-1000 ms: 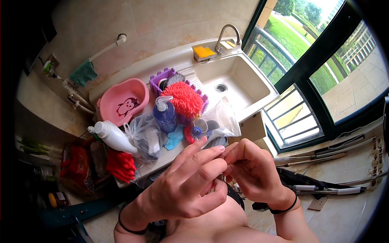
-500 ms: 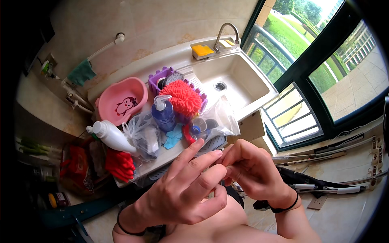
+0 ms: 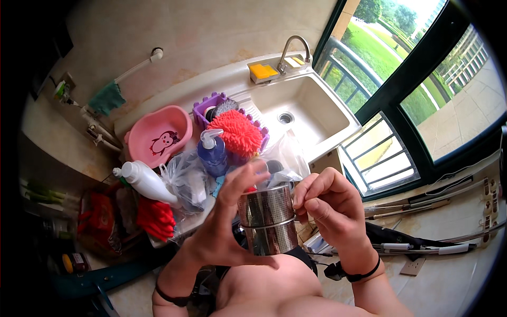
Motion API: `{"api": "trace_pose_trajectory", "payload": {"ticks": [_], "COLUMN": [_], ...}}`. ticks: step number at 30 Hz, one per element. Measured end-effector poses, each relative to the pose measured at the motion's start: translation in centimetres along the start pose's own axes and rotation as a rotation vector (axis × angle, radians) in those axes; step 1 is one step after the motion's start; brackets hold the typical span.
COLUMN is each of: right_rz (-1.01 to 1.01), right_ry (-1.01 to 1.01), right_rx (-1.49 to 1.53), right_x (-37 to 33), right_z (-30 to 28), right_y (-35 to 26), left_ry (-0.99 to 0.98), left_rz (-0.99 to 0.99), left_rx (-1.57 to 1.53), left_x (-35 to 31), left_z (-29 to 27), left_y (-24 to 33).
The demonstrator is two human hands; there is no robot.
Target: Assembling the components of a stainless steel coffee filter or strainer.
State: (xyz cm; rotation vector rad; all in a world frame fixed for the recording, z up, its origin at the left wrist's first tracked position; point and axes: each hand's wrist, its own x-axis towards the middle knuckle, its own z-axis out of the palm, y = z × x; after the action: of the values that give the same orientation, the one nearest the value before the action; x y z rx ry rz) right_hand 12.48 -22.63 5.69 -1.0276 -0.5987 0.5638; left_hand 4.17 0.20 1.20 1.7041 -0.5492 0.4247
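A shiny cylinder (image 3: 268, 219) of perforated metal, with a raised band round its middle, is held up in front of my body. My right hand (image 3: 335, 211) pinches at its right side with thumb and fingertips; the exact part in the pinch is hidden. Around its left side, my left hand (image 3: 222, 222) is spread wide, fingers near the upper rim and thumb beside the lower end. Those left fingers are partly blurred, and whether they touch the metal is unclear. Just beyond lies a clear plastic bag (image 3: 288, 153) on the counter.
A white sink (image 3: 311, 113) with a curved tap stands at the back right. Left of it are a purple basket (image 3: 203, 105), red chenille mitt (image 3: 237, 132), blue pump bottle (image 3: 211, 156), pink basin (image 3: 179, 124), white bottle (image 3: 145, 179) and red gloves (image 3: 156, 216). Windows rise at right.
My left hand has opened and swung left, away from the right fingertips. The metal cylinder, mostly hidden behind it before, now shows. My right hand keeps its pinch, nearly in place.
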Motion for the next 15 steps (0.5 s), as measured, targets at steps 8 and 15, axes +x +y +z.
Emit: {"api": "trace_pose_trajectory", "payload": {"ticks": [8, 15], "right_rz": [-0.026, -0.006], "right_ry": [0.047, 0.011], "right_rx": [-0.018, -0.002], "right_x": [0.0, -0.3], "right_z": [-0.2, -0.5], "right_y": [0.6, 0.9], "left_ry": [0.065, 0.063], "left_rz": [-0.006, -0.129], "left_rx": [0.076, -0.444], "left_x": [-0.5, -0.3], "left_z": [1.0, 1.5], "left_y": [0.0, 0.9]}}
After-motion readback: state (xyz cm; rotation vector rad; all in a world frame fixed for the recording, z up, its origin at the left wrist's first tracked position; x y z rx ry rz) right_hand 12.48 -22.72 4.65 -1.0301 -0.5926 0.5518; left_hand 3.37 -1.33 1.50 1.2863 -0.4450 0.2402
